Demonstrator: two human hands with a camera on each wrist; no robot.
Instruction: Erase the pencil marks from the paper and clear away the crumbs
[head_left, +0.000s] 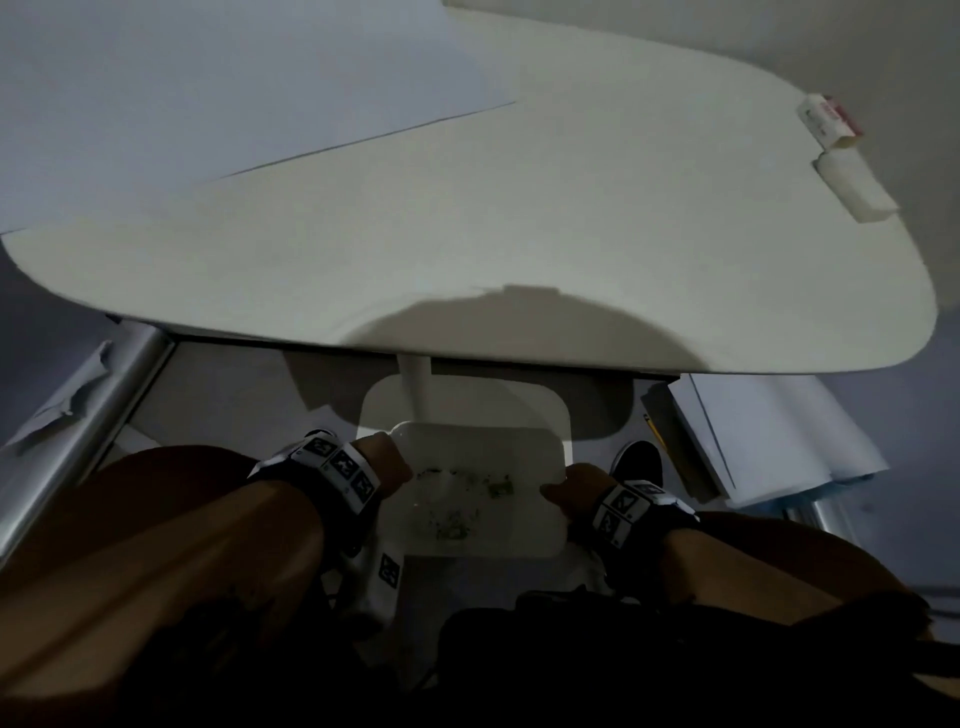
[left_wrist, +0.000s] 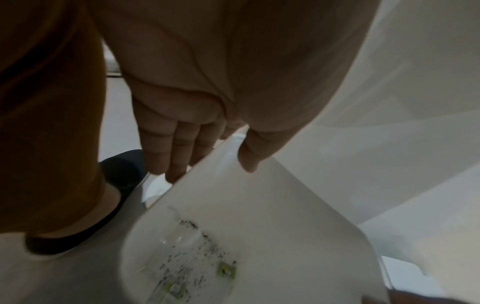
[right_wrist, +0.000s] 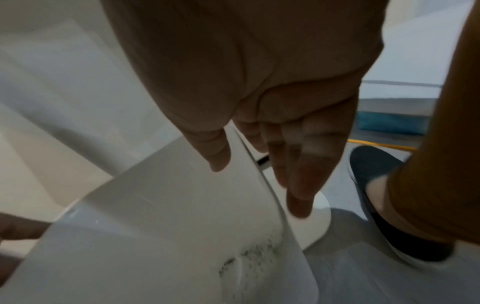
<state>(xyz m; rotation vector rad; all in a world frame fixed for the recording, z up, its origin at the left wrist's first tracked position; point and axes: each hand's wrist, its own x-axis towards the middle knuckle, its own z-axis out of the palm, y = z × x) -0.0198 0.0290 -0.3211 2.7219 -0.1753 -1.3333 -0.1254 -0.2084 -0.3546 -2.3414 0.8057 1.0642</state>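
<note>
Below, both hands' grip pinching bin (head_left: 540, 540) rim, eraser (head_left: 852, 189) only overhead.

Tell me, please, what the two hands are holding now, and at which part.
Both hold one white bin, below the table edge. The left hand pinches its left rim, the right hand its right rim, thumbs inside.

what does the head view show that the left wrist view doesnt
Only the head view shows the table, the paper, the eraser and the right hand. Only the left wrist view shows the left hand's grip close up: thumb inside the rim, fingers outside. Both show the white bin with crumbs inside.
</note>
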